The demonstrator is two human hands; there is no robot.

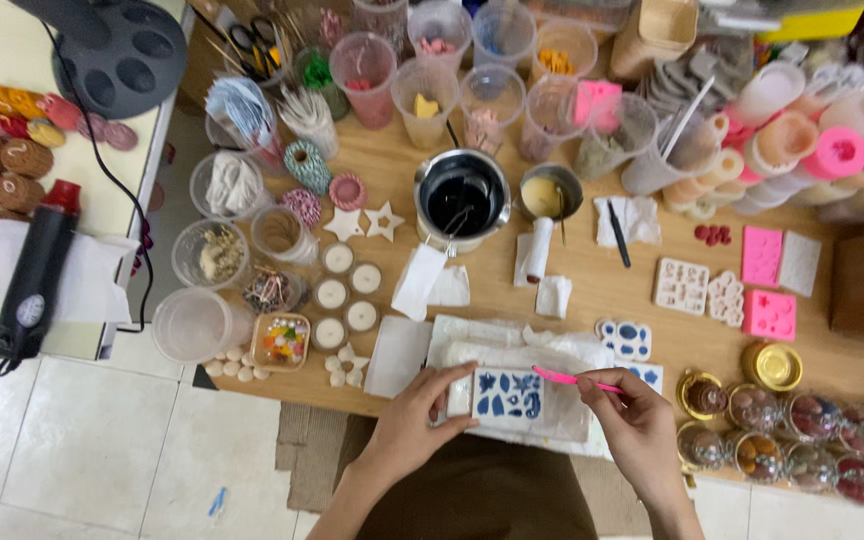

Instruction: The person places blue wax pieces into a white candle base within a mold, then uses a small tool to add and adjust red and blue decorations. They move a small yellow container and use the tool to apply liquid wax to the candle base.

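- Left hand (414, 420) clamps the white mould (508, 396) on the counter (592, 290).
- Right hand (637, 420) pinches a pink pick (574, 378), apparently working the blue shapes; next needs a steady tip.

Two bare hands, left hand (407, 425) and right hand (637, 425), w/ forearms bare as far as seen; no sleeves, no gloves. No rings, watch or bracelet visible on either wrist. Fingers (452, 378) w/ short plain nails, no polish that I can tell. Lap below in dark brown fabric, plain, no pattern; garment type unclear.
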